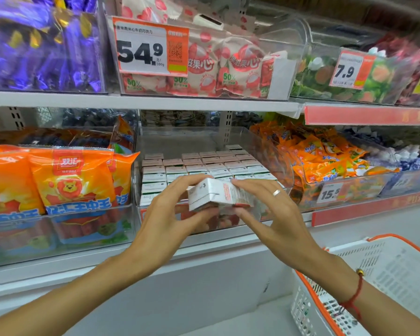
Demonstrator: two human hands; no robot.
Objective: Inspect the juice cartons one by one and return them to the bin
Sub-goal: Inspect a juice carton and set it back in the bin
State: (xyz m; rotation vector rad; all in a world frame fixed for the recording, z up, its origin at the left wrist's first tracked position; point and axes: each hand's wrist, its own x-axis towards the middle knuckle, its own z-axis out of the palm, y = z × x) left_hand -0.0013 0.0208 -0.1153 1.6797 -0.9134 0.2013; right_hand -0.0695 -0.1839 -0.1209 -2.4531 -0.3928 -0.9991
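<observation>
Centre of the head view: juice carton (pixel 218 194) tilted above the bin (pixel 272 151) | left hand (pixel 170 209) and right hand (pixel 274 209) pinch its ends | inspection under way, return pending; the other cartons (pixel 204 166) remain binned, count checked unknowable.

You can read "54.9" on the orange-and-white price tag (pixel 151 46) fronting the clear bin of pink-and-white sweet packets (pixel 230 66), "7.9" on the smaller orange-bordered tag (pixel 349 69), and "15.5" on the lower white price tag (pixel 330 193).
</observation>
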